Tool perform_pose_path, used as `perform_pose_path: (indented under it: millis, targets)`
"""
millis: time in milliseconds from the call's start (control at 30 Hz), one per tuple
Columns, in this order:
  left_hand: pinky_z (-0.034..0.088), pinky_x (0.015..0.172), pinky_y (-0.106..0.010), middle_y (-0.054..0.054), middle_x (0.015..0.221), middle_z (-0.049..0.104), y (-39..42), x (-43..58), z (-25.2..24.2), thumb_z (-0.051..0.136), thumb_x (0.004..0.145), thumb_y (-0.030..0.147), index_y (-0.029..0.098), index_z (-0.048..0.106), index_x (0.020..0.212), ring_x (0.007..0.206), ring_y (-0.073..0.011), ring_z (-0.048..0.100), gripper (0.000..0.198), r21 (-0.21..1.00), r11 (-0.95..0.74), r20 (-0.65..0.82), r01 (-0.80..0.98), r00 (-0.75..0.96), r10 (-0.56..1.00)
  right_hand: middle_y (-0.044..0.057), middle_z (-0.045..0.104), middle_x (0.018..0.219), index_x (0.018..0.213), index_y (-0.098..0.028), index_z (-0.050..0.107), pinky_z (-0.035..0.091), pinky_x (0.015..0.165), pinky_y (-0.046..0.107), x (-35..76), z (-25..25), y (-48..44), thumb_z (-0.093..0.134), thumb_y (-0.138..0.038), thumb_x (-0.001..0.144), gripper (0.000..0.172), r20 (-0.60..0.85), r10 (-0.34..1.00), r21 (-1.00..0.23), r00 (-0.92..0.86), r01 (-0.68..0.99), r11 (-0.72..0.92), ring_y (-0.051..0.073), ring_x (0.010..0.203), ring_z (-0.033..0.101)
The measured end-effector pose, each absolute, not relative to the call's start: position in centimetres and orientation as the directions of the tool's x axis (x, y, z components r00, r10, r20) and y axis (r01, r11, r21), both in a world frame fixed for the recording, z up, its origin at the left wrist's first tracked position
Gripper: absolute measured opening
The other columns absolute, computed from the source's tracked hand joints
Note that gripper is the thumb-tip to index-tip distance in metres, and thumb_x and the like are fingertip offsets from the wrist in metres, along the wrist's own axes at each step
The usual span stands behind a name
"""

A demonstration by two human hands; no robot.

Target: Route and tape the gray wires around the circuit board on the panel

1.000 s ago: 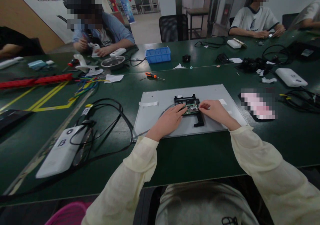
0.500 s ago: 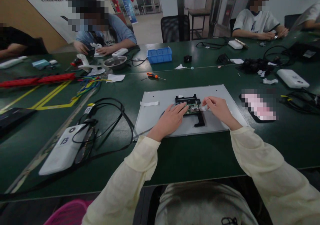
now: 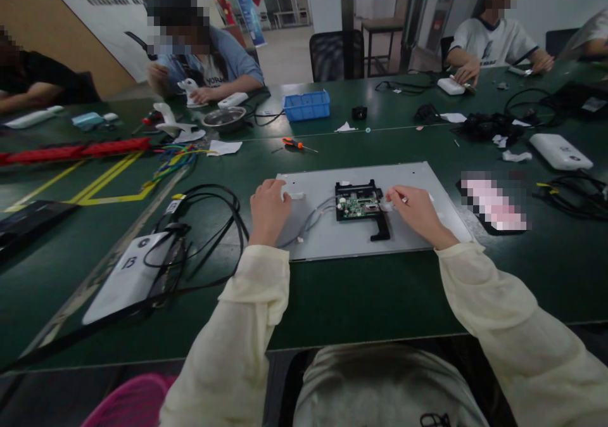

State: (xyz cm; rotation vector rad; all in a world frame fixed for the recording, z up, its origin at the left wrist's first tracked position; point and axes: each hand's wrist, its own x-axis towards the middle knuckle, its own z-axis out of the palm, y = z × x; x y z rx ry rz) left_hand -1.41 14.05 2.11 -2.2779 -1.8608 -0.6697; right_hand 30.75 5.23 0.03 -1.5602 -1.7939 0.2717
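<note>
My left hand (image 3: 270, 210) is over the left edge of a pale panel (image 3: 318, 243). Its fingers bend down at the near end of a white strip (image 3: 297, 196); the fingertips are hidden, so whether they grip it does not show. At the right, my right hand (image 3: 417, 210) pinches a small whitish translucent piece (image 3: 387, 206), beside a black plastic frame (image 3: 381, 227). Inside that frame sits a green circuit board (image 3: 358, 207), with thin grey cables (image 3: 313, 215) running off to the left across the panel.
A phone (image 3: 494, 205) lies right of the panel. Left are a white device (image 3: 126, 275) and looped black cables (image 3: 228, 199). Beyond are an orange screwdriver (image 3: 294, 143), a blue bin (image 3: 306, 106) and a metal bowl (image 3: 224, 119). Several people sit around the green table (image 3: 361, 313).
My left hand has left the circuit board and moved left to the white strip, uncovering the board and cables. My right hand stays nearly where it was. The view has shifted slightly.
</note>
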Motion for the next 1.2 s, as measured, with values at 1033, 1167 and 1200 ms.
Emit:
perform_pose_path:
  millis: [1033,1167,1200]
  targets:
    - [0.048,0.069,-0.023,-0.002,0.088,0.066,14.4,-2.0,4.2,0.071,0.070,0.033,0.018,0.068,0.088,0.074,-0.0114,0.059,0.024,0.958,-0.207,0.155,0.198,0.247,0.957,0.009,0.071,0.089,0.086,-0.020,0.065,0.040,0.071,0.030,30.5,-0.2,5.1,0.037,-0.036,0.098,0.034,0.401,0.912,-0.478,-0.080,0.831,0.283,0.021,0.079,0.062]
    - [0.048,0.075,-0.028,-0.005,0.091,0.069,14.3,-1.5,3.8,0.066,0.075,0.036,0.017,0.069,0.087,0.082,-0.0165,0.061,0.023,0.847,-0.324,0.140,0.421,0.410,0.901,0.009,0.070,0.091,0.090,-0.018,0.066,0.043,0.071,0.031,30.4,-0.4,5.2,0.038,-0.035,0.097,0.033,0.424,0.901,-0.472,-0.093,0.826,0.308,0.022,0.081,0.062]
    - [0.048,0.076,-0.029,-0.005,0.090,0.069,14.4,-1.4,3.5,0.064,0.076,0.036,0.017,0.069,0.086,0.082,-0.0173,0.061,0.023,0.807,-0.354,0.134,0.472,0.437,0.889,0.009,0.070,0.093,0.092,-0.018,0.066,0.044,0.071,0.032,30.4,-0.5,5.3,0.038,-0.035,0.097,0.033,0.434,0.895,-0.468,-0.102,0.823,0.321,0.022,0.083,0.062]
